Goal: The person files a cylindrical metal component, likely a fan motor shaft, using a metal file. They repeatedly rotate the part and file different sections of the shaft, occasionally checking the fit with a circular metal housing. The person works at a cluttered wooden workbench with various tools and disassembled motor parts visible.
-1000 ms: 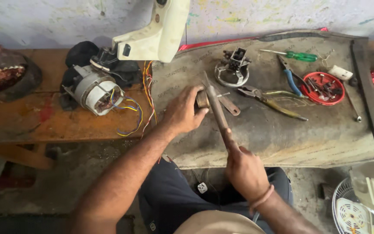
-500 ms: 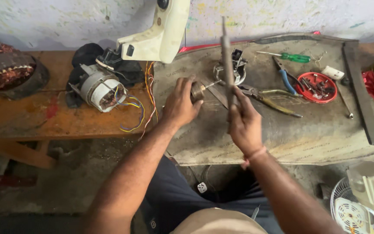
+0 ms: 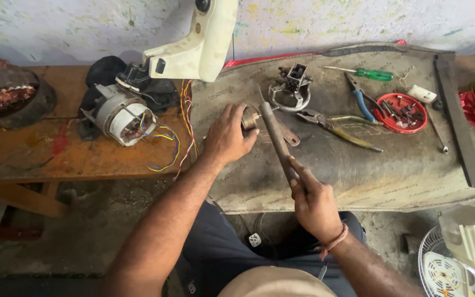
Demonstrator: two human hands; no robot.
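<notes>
Head view showed the left hand (image 3: 227,137) closed in a grip around a small metal cylinder (image 3: 249,117) on the table (image 3: 358,170). The right hand (image 3: 314,203) gripped a metal bar (image 3: 277,140) tight, its far end touching the cylinder; pliers (image 3: 336,125) lay just beyond.

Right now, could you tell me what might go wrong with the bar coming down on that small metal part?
1. The left hand grips the small round part right where the metal bar in the right hand lands; a miss could hit fingers.
2. The part could slip toward the pliers.
</notes>
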